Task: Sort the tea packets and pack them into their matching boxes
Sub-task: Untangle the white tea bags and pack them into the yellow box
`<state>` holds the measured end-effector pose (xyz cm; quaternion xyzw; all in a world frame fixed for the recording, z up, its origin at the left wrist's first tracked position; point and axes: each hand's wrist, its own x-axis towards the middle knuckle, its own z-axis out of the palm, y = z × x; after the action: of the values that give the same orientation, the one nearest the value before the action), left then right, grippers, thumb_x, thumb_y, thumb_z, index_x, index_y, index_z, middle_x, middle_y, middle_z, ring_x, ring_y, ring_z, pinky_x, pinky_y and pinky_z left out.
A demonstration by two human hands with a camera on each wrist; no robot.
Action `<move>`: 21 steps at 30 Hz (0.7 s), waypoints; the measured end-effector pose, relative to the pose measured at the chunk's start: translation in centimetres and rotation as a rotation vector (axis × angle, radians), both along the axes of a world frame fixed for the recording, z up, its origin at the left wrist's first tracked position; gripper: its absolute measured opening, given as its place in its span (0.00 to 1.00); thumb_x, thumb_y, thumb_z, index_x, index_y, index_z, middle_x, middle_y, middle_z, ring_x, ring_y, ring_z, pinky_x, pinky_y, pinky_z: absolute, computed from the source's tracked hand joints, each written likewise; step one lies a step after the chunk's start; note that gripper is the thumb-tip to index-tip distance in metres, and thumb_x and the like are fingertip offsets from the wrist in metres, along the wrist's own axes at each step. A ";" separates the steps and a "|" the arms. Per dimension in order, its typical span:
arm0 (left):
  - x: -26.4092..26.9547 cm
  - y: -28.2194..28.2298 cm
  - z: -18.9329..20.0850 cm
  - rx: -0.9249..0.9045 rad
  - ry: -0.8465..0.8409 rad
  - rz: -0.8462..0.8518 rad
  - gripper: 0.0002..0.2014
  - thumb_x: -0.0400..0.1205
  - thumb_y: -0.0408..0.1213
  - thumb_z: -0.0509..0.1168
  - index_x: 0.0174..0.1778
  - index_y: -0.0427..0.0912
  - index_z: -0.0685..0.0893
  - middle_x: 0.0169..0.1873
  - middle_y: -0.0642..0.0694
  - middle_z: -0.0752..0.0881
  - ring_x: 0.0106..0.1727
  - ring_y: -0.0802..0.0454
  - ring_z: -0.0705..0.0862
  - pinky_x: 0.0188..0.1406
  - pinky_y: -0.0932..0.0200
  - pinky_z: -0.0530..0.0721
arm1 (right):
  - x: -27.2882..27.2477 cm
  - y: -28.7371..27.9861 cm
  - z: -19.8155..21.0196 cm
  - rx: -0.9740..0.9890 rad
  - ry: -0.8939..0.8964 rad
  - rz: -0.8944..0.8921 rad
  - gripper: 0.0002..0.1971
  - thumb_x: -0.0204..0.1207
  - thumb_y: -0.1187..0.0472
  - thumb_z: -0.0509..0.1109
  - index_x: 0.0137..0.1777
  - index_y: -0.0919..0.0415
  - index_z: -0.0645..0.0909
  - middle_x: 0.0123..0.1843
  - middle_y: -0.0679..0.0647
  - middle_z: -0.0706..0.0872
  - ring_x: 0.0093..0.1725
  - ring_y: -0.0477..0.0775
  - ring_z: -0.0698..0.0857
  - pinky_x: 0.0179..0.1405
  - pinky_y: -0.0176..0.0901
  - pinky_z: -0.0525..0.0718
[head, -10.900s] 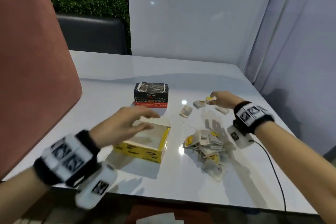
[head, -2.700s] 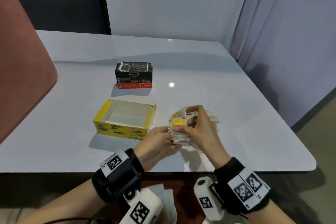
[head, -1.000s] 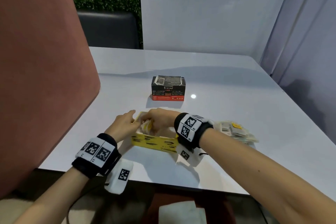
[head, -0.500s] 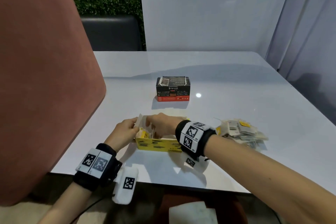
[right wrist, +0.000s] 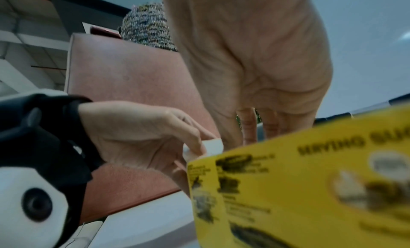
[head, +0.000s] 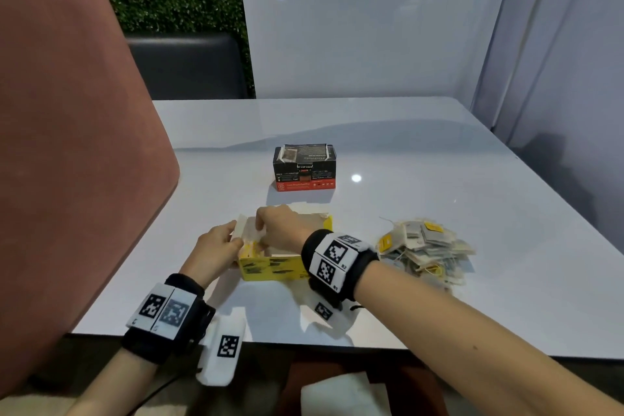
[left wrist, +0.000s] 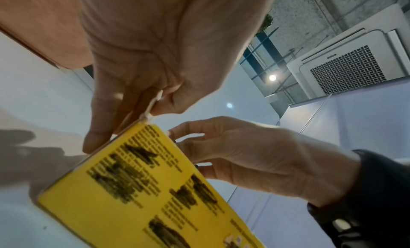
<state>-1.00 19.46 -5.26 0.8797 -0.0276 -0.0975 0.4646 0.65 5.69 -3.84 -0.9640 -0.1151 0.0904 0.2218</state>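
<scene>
An open yellow box (head: 273, 268) stands near the table's front edge. My left hand (head: 236, 236) pinches the white flap (head: 240, 228) at its left end; the pinch shows in the left wrist view (left wrist: 153, 104) and the right wrist view (right wrist: 214, 144). My right hand (head: 261, 230) reaches down into the box's left end, fingers curled on pale tea packets (head: 251, 240). Its fingers (right wrist: 248, 129) drop behind the yellow wall (right wrist: 310, 190), tips hidden. A loose pile of tea packets (head: 425, 246) lies to the right. The black box (head: 304, 169) stands behind, closed.
A pink chair back (head: 67, 145) rises along the table's left side. A dark seat (head: 189, 67) and a white wall panel stand behind the white table (head: 439, 162). The table's front edge (head: 304, 344) runs just under my wrists.
A stack taken from the pile a few seconds ago went into the yellow box. In the last second both hands stayed at the box's left end, and my left hand pulled the flap outward.
</scene>
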 end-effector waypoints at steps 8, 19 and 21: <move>0.1 -0.3 -0.1 -0.005 -0.009 -0.012 0.17 0.81 0.27 0.54 0.58 0.48 0.81 0.48 0.35 0.87 0.51 0.40 0.86 0.51 0.43 0.88 | -0.7 -1.1 0.3 -0.072 0.003 0.096 0.13 0.80 0.67 0.61 0.60 0.62 0.81 0.59 0.60 0.86 0.56 0.59 0.85 0.42 0.41 0.76; 0.3 -0.2 -0.3 0.070 0.006 0.000 0.24 0.79 0.27 0.53 0.72 0.42 0.75 0.51 0.33 0.85 0.50 0.40 0.86 0.47 0.50 0.88 | -0.4 -0.4 -0.2 -0.159 0.044 0.077 0.15 0.81 0.67 0.58 0.64 0.66 0.79 0.65 0.63 0.83 0.65 0.63 0.80 0.61 0.49 0.76; 0.6 -0.1 -0.5 0.098 0.008 -0.002 0.26 0.79 0.29 0.54 0.76 0.41 0.70 0.55 0.34 0.84 0.50 0.41 0.86 0.50 0.47 0.88 | -0.5 -0.6 -0.2 -0.144 0.049 0.073 0.15 0.81 0.66 0.58 0.66 0.65 0.78 0.67 0.61 0.82 0.66 0.61 0.79 0.63 0.48 0.74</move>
<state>-0.37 19.41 -5.78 0.9009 -0.0216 -0.1027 0.4211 0.19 5.08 -3.99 -0.9701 -0.1381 0.1301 0.1514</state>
